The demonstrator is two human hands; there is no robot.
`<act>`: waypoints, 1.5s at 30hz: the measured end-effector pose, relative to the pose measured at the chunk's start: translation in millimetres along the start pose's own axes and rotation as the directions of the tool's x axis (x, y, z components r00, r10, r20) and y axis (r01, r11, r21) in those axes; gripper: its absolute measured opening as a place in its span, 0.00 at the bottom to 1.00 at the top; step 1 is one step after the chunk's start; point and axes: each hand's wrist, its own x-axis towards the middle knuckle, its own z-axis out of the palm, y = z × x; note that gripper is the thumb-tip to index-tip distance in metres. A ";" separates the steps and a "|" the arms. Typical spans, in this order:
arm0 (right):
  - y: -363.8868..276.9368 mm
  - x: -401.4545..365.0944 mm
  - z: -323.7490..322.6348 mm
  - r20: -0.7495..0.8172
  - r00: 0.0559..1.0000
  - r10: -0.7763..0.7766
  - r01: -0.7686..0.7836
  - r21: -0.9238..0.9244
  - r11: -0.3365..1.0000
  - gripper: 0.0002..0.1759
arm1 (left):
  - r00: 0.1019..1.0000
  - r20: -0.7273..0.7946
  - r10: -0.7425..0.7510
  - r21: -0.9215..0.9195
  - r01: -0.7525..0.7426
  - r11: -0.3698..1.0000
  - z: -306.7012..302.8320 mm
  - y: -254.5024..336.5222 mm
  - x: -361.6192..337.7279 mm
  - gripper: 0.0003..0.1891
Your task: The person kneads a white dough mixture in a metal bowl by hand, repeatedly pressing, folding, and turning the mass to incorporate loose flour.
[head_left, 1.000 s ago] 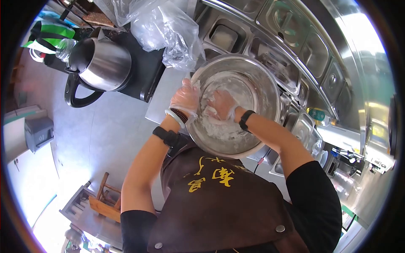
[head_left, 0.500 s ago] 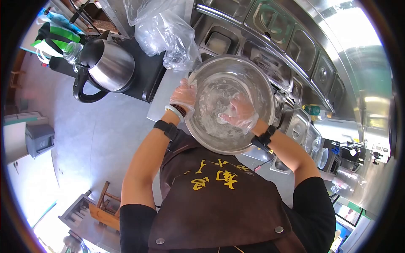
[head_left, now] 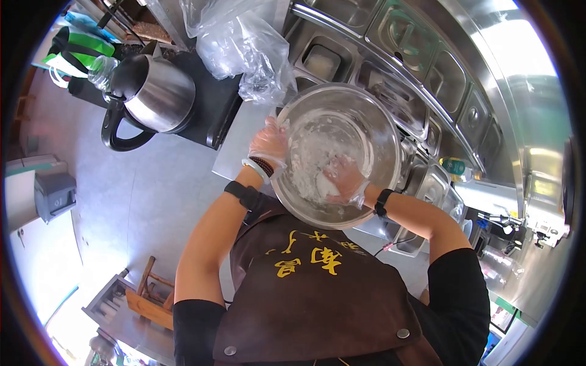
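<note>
A large steel bowl (head_left: pixel 381 131) stands on the counter in front of the brown apron, with a whitish, wet-looking substance (head_left: pixel 311 143) spread over its inside. My left hand (head_left: pixel 270 143), in a clear plastic glove, is closed on the bowl's left rim. Inside the bowl, at its lower right, my right hand (head_left: pixel 345 180) is also gloved and touches the white substance. Its fingers are blurred, so their grip cannot be made out.
A steel kettle (head_left: pixel 160 93) stands on a black surface at the upper left. Clear plastic bags (head_left: pixel 247 55) lie beside it, behind the bowl. Steel food pans (head_left: pixel 448 79) line the right, with a green-labelled bottle (head_left: pixel 455 166) near them.
My right hand has moved down a little inside the bowl. The bowl appears slightly lower and further right in view, with my left hand still at its rim.
</note>
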 end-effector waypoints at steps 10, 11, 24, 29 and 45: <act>4.2 52.1 -4.5 0.203 0.973 -0.112 0.130 -0.076 0.989 0.35 | 0.999 -0.040 0.036 0.004 -0.036 0.999 3.3 0.8 -0.3 0.14; 2.6 53.3 -7.0 0.210 0.973 -0.098 0.111 -0.055 0.992 0.35 | 1.000 0.008 0.008 0.002 -0.008 1.000 1.8 2.0 -0.2 0.15; 39.6 68.1 -34.3 0.081 0.638 0.766 -0.742 0.331 0.583 0.35 | 0.996 0.084 -0.027 0.016 0.026 1.000 -4.7 2.2 2.9 0.17; 55.2 92.0 -36.6 0.092 0.462 0.882 -0.867 0.256 0.428 0.37 | 0.993 0.116 -0.036 0.046 0.031 0.998 -9.5 5.9 0.2 0.17; -46.9 101.3 -31.8 0.172 0.958 0.231 -0.244 0.062 0.968 0.27 | 0.997 0.067 -0.038 -0.047 0.041 0.998 -6.1 4.9 4.2 0.16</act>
